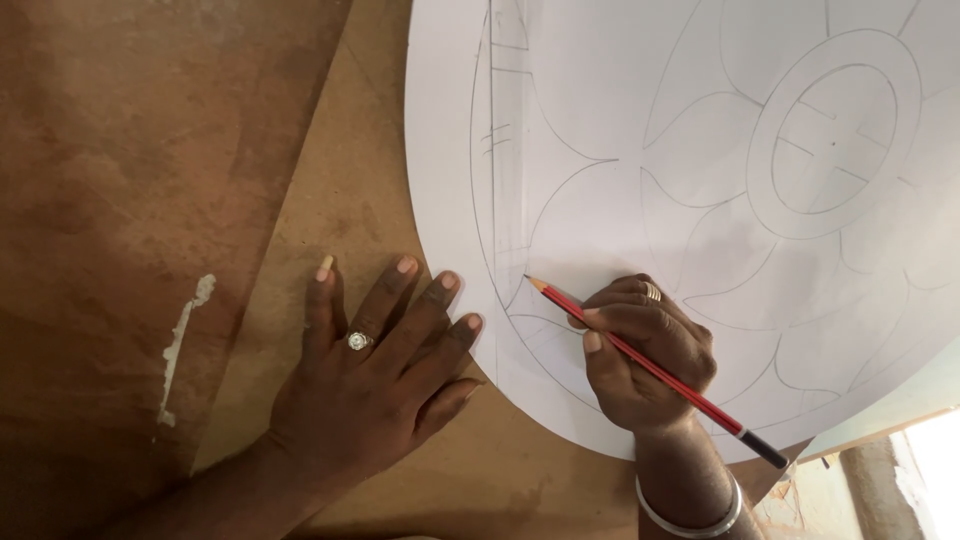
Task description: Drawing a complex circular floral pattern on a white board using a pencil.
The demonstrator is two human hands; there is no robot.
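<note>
Right hand fingers grip the red pencil, tip pointing up-left toward the flat, open left hand beside the round paper.

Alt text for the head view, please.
The right hand holds a red pencil, tip on a round white sheet pencilled with a flower pattern. The left hand lies flat on the brown board at the sheet's edge.

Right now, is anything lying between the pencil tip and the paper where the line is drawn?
Nothing visible. The right hand holds the red pencil with its tip on bare white paper. The left hand lies flat beside the paper's edge, its fingertips at the rim, clear of the tip.
</note>
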